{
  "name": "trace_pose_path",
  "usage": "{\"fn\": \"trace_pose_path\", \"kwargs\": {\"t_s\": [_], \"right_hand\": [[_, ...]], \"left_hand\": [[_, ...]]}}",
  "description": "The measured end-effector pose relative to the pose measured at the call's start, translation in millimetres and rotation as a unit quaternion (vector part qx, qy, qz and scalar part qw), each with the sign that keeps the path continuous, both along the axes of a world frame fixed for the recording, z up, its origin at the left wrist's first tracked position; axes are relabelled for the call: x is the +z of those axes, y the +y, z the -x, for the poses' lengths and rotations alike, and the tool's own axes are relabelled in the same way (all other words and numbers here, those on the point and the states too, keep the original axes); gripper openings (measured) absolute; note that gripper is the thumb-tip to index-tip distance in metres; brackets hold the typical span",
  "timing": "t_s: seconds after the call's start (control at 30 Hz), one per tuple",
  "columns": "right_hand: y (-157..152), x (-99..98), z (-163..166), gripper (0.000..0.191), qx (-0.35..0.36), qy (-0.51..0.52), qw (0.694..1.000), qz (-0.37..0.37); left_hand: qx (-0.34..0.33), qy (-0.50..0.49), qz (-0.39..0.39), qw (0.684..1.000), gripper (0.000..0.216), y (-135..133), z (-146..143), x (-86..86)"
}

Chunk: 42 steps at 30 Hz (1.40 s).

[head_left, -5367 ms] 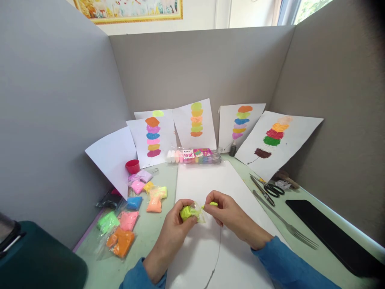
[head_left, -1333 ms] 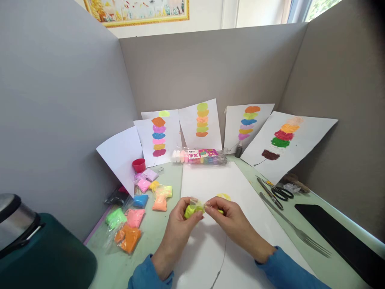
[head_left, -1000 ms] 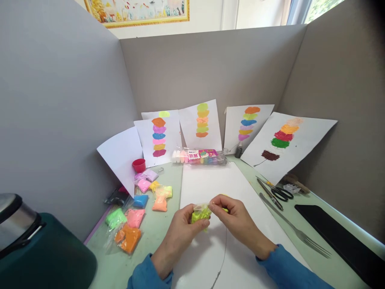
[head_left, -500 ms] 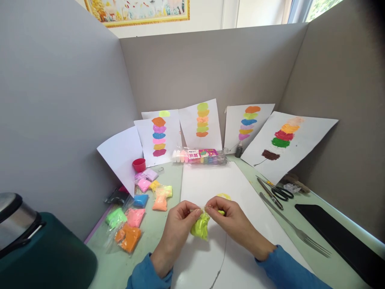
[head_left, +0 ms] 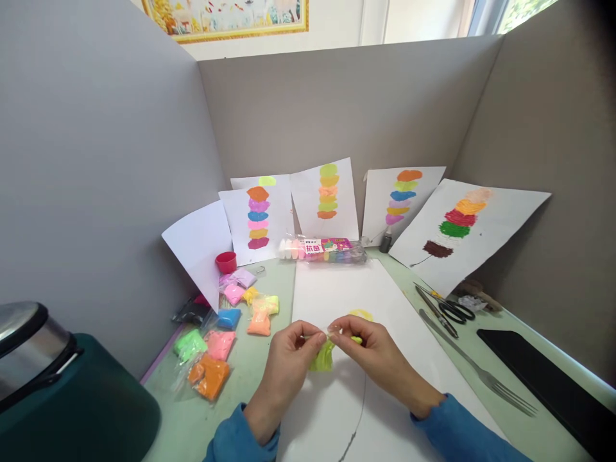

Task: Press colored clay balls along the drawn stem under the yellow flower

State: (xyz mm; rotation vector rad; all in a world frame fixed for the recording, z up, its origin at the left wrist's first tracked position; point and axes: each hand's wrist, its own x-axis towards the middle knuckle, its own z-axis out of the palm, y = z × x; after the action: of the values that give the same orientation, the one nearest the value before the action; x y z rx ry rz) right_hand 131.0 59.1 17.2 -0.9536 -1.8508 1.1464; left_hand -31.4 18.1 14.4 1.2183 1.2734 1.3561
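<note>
Both hands pinch the top of a small clear packet of yellow-green clay (head_left: 322,361) above the white paper (head_left: 332,282). My left hand (head_left: 292,359) has thumb and index finger closed on its left corner. Close beside it, my right hand (head_left: 373,353) grips the right corner, and a bit of the same yellow-green shows under its fingers. The packet's upper edge is mostly hidden by the fingertips. Behind the hands, a flat yellow patch (head_left: 362,314) lies on the paper, and a thin dark line (head_left: 362,407) runs down toward me.
Left lie several bagged clays, including orange (head_left: 209,377) and blue (head_left: 229,318), by a red cup (head_left: 226,262) and a dark green flask (head_left: 96,398). Right are a fork (head_left: 481,372), scissors (head_left: 455,311) and a black slab (head_left: 539,385). A clay pack (head_left: 325,249) and painted sheets (head_left: 337,212) stand behind.
The view has shifted slightly, so everything sits a little further right. The hanging packet shows less below my fingers than before. Both hands keep their pinch.
</note>
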Motion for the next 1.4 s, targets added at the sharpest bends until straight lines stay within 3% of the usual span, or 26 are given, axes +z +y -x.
{"fn": "trace_pose_path", "kwargs": {"t_s": [0.2,0.37,0.47,0.6,0.73,0.8,0.87,0.97,1.07,1.23,1.3,1.33,1.4], "right_hand": [[-3,-0.2,3,0.018,-0.003,-0.024,0.999,-0.043],[-7,-5.5,5,0.016,-0.036,-0.054,0.992,-0.112],[-6,-6.9,5,0.017,-0.051,-0.056,0.988,-0.134],[-2,-6.6,4,0.021,-0.053,-0.052,0.992,-0.101],[2,-6.0,4,0.025,-0.066,-0.021,0.997,-0.023],[1,-3.9,4,0.029,-0.068,-0.001,0.997,0.024],[0,-0.2,5,0.031,-0.059,0.025,0.995,0.080],[-2,6.0,6,0.030,-0.022,0.101,0.980,0.169],[-4,8.7,7,0.031,0.031,0.175,0.956,0.234],[-4,3.6,7,0.034,0.072,0.179,0.950,0.247],[-3,1.1,7,0.033,0.073,0.176,0.950,0.246],[-3,0.2,6,0.033,0.068,0.174,0.951,0.246],[-2,-1.0,5,0.032,0.048,0.166,0.956,0.235]], "left_hand": [[0.035,0.107,-0.069,0.991,0.012,-3,-4,1.5],[0.077,0.247,-0.149,0.954,0.016,-9,-7,4.2],[0.073,0.260,-0.166,0.948,0.015,-10,-7,5.1],[0.035,0.226,-0.145,0.963,0.017,-5,1,7.1],[0.131,0.210,-0.090,0.965,0.016,3,32,12.0],[0.202,0.267,-0.072,0.940,0.019,5,54,15.8],[0.258,0.373,-0.034,0.891,0.024,5,75,19.2],[0.285,0.500,0.023,0.818,0.028,4,96,20.6],[0.284,0.537,0.041,0.793,0.026,4,104,17.2],[0.330,0.568,0.007,0.754,0.028,3,96,15.2],[0.348,0.534,-0.068,0.768,0.031,3,83,17.2],[0.330,0.493,-0.105,0.798,0.030,2,74,18.2],[0.210,0.358,-0.117,0.902,0.025,1,53,19.6]]}}
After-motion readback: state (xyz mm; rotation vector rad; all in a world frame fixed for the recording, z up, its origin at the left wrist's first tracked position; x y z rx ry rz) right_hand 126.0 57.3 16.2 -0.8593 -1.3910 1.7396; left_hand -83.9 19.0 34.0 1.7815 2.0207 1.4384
